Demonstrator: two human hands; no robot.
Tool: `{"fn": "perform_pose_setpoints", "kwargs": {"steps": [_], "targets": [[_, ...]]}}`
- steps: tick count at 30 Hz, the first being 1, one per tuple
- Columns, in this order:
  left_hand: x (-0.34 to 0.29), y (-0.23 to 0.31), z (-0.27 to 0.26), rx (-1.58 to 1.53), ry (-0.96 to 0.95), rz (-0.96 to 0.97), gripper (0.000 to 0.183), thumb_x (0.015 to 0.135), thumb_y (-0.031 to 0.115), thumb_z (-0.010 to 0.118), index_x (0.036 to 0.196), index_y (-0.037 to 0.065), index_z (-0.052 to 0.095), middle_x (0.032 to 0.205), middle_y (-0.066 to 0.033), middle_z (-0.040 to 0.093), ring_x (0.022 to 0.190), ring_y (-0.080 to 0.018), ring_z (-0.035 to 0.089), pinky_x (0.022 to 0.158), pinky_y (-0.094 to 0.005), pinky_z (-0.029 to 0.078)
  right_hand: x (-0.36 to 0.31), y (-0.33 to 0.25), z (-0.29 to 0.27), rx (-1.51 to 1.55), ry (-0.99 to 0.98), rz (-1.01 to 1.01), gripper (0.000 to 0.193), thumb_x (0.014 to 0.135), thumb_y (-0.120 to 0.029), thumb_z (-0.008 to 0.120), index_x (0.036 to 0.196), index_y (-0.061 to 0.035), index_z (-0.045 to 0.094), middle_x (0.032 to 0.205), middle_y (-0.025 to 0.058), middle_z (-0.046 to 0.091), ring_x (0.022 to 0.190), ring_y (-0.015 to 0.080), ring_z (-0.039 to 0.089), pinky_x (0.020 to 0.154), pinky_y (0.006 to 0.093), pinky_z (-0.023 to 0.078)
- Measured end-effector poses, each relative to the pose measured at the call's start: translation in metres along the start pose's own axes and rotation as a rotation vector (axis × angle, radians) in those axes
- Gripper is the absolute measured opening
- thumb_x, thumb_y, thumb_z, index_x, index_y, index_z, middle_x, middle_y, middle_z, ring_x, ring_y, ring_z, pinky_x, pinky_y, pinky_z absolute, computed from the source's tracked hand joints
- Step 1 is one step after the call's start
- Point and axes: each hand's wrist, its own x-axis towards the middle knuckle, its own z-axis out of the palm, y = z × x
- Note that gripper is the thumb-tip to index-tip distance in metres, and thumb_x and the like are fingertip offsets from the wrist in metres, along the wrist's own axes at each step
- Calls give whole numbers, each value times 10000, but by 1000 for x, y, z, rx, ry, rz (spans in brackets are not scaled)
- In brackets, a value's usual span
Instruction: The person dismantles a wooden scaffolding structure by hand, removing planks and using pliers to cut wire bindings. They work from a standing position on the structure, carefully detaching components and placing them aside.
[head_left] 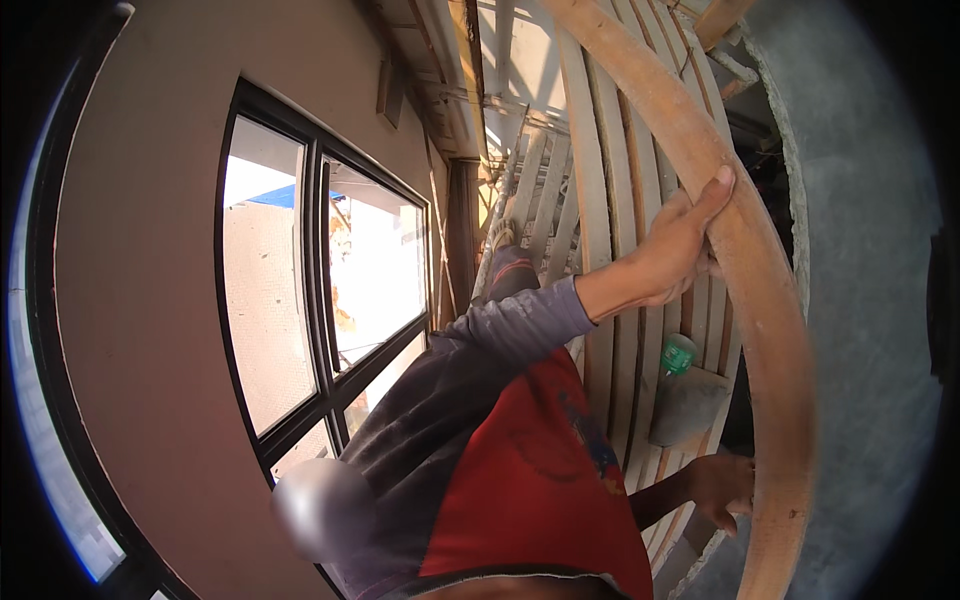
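Note:
A long wooden plank point(775, 330), bowed by the lens, runs from the top of the view down the right side. My left hand point(680, 245) grips its near edge, with the thumb laid on the upper face and the fingers partly hidden beneath. Lower down, my right hand point(722, 490) holds the same plank from the edge; some of its fingers are out of sight behind the wood. Between my body and the plank, a small round green item point(678, 353) sits by a grey, dusty block-like object point(690, 408) on the boards.
Several narrow boards point(597, 210) form a platform with gaps between them. On the left is a wall point(140, 260) with a black-framed window point(322, 290). A grey plastered wall point(865, 250) with a rough edge stands at right. Yellowish poles point(468, 70) and debris lie ahead.

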Motion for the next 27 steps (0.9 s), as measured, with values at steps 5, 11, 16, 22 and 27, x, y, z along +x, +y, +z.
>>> {"fn": "perform_pose_setpoints", "kwargs": {"steps": [5,11,16,22,27], "targets": [[6,-2,-27,83,110,-35,563,941,473,479,1232,1,383,1109,-130,522,1039,-194,577,836,-335,536,-29,4,112,115,-487,-70,834,833,-719,379,1451,-179,228,1428,221,283,1319,446,290,1057,602,261],[7,-2,-27,212,71,-206,735,920,522,485,1353,-5,210,1236,-183,438,1088,-289,551,822,-419,538,-30,-1,143,199,121,215,744,813,-594,453,1407,-164,326,1144,150,439,1084,332,424,983,520,332],[14,19,-23,287,-65,-307,698,943,482,462,1365,-18,218,1256,-206,449,1051,-315,587,847,-417,539,-4,-6,160,156,236,262,755,776,-547,494,1347,-64,394,1093,126,445,979,305,476,854,465,394],[51,107,-95,656,-191,-357,677,951,549,356,1203,-67,476,1004,-211,618,962,-299,640,862,-389,538,21,-18,176,116,369,215,729,771,-508,544,1320,-47,411,1021,141,486,959,326,499,828,471,410],[130,143,-152,329,351,131,879,901,616,417,1389,-77,182,1200,-256,465,1102,-343,524,963,-414,459,56,-38,168,81,451,245,717,828,-562,539,1275,-14,420,1070,173,514,1010,372,506,887,536,404]]}}
